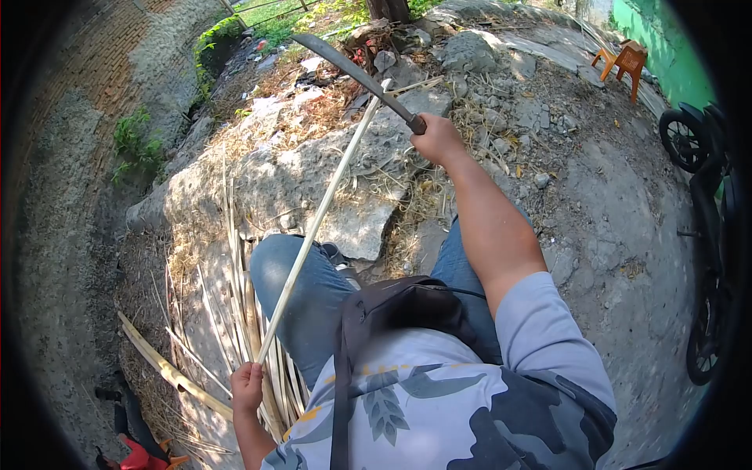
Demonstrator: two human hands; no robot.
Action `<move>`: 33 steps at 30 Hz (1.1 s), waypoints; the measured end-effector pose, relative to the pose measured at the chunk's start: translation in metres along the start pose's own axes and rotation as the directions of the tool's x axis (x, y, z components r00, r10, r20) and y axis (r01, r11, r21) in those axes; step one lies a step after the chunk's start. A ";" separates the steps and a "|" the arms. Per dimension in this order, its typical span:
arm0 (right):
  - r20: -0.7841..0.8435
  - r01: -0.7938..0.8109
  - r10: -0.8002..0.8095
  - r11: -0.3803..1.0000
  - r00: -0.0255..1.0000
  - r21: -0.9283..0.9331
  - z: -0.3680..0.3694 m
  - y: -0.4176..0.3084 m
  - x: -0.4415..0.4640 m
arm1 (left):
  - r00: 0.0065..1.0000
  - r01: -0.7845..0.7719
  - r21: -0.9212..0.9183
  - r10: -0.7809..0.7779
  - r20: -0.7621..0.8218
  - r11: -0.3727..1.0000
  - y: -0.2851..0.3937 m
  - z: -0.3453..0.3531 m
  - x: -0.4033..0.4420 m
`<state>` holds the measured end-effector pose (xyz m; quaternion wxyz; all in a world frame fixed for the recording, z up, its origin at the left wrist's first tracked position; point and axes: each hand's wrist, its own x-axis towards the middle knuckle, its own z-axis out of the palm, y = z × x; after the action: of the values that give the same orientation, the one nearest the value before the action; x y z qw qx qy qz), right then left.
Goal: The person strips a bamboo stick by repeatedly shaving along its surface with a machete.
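Note:
My right hand (437, 141) is closed round the handle of a long machete (356, 73), held out ahead with its blade pointing up and to the left. My left hand (247, 386), low at the left, grips the near end of a long pale strip (317, 215). The strip runs up over my left knee, and its far end meets or passes by the blade; whether they touch I cannot tell. Beside my left leg lies a pile of similar split strips (239, 313). A thicker curved piece (168, 370) rests left of the pile.
A broken concrete slab (352, 223) lies before my feet, with rubble and dry litter beyond. An orange stool (627, 61) stands at the upper right, near a green wall (656, 39). A motorcycle (709, 180) is at the right edge. Another person (137, 450) is at the lower left.

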<state>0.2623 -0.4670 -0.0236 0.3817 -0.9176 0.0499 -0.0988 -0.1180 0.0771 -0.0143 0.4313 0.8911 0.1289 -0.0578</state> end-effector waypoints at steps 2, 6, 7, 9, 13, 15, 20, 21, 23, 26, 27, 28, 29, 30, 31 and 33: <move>-0.020 0.000 0.000 1.000 1.000 0.011 0.000 -0.001 0.000 | 1.000 -0.015 -0.005 0.015 -0.001 1.000 -0.002 0.001 0.001; -0.025 0.016 -0.015 0.998 1.000 0.061 0.000 0.003 0.001 | 1.000 -0.005 -0.023 0.006 0.015 1.000 -0.007 -0.003 0.005; -0.024 0.029 -0.028 0.997 0.999 0.077 0.002 0.006 0.002 | 1.000 -0.010 -0.029 0.010 0.013 1.000 -0.007 -0.003 0.006; -0.006 0.046 -0.046 0.995 0.999 0.089 0.007 0.009 0.005 | 1.000 -0.016 -0.043 0.016 0.009 0.999 -0.010 -0.001 0.007; 0.011 -0.001 0.000 0.996 1.000 0.088 0.014 0.003 0.001 | 1.000 0.006 -0.065 -0.005 0.022 0.998 -0.016 0.004 0.009; 0.051 0.014 -0.018 0.997 0.999 0.073 0.012 -0.004 -0.005 | 0.999 0.018 -0.074 -0.015 0.036 0.997 -0.022 0.006 0.008; 0.111 0.246 -0.241 0.969 0.964 -0.032 0.018 -0.018 -0.017 | 0.997 0.063 -0.137 -0.055 0.060 0.989 -0.029 0.008 0.012; 0.154 0.300 -0.284 0.949 0.946 -0.095 0.020 -0.021 -0.019 | 0.995 0.079 -0.148 -0.069 0.071 0.986 -0.029 0.007 0.012; 0.249 0.412 -0.359 0.887 0.900 -0.210 0.024 -0.028 -0.021 | 0.991 0.109 -0.174 -0.094 0.092 0.979 -0.027 0.006 0.014; 0.307 0.564 -0.480 0.764 0.822 -0.313 0.006 -0.046 -0.028 | 0.993 0.103 -0.177 -0.091 0.074 0.979 -0.039 -0.001 0.017; 0.312 0.615 -0.531 0.706 0.788 -0.351 0.006 -0.047 -0.026 | 0.994 0.095 -0.181 -0.084 0.065 0.979 -0.040 -0.004 0.017; 0.272 0.589 -0.522 0.724 0.808 -0.359 0.004 -0.042 -0.020 | 0.992 0.110 -0.176 -0.097 0.078 0.978 -0.040 -0.009 0.014; 0.232 0.563 -0.513 0.742 0.826 -0.365 0.001 -0.032 -0.013 | 0.990 0.125 -0.172 -0.111 0.091 0.977 -0.040 -0.016 0.009; 0.193 0.537 -0.503 0.758 0.843 -0.371 -0.003 -0.023 -0.008 | 0.987 0.141 -0.169 -0.125 0.104 0.976 -0.039 -0.021 0.004; 0.108 0.387 -0.373 0.859 0.922 -0.337 -0.004 -0.015 -0.005 | 0.983 0.166 -0.197 -0.147 0.106 0.966 -0.043 -0.027 -0.003; -0.045 0.054 -0.066 0.973 0.997 -0.223 -0.008 -0.001 -0.002 | 0.975 0.212 -0.251 -0.188 0.115 0.944 -0.050 -0.036 -0.014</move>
<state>0.2582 -0.4716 -0.0172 0.2722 -0.9527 0.0429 -0.1282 -0.1455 0.1327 -0.0263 0.5426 0.8050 0.2057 -0.1237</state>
